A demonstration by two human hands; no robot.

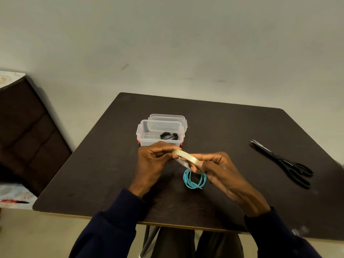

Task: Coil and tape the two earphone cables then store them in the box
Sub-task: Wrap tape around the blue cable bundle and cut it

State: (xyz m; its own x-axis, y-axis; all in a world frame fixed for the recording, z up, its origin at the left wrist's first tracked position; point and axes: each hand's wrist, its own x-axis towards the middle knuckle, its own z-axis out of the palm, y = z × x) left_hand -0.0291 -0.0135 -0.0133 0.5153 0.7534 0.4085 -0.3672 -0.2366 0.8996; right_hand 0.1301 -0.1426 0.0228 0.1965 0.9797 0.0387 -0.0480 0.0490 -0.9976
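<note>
Head view shows both hands raised just above the table [232,136], sharing the tape roll [186,156]. The left hand [154,159] has its fingers curled on the roll's far-left end, with thumb and fingertips pinching at the rim. The right hand [219,170] clamps the near-right end between curled fingers. The blue cable [194,180] lies coiled on the table directly below the roll and looks untaped. The black cable [168,136] already sits bundled inside the open box [140,132], whose lid [168,118] leans behind it on the far side. The step in hand seems to be freeing the tape's end. To do it well, let the right hand steady the roll while a left fingernail finds the seam and peels a short strip. Keep that strip taut so it does not fold onto itself. The scissors [283,161] lie well apart on the right, so one hand must let go to cut. The coil could spring loose if nudged, so wrap it where the strands bunch.
</note>
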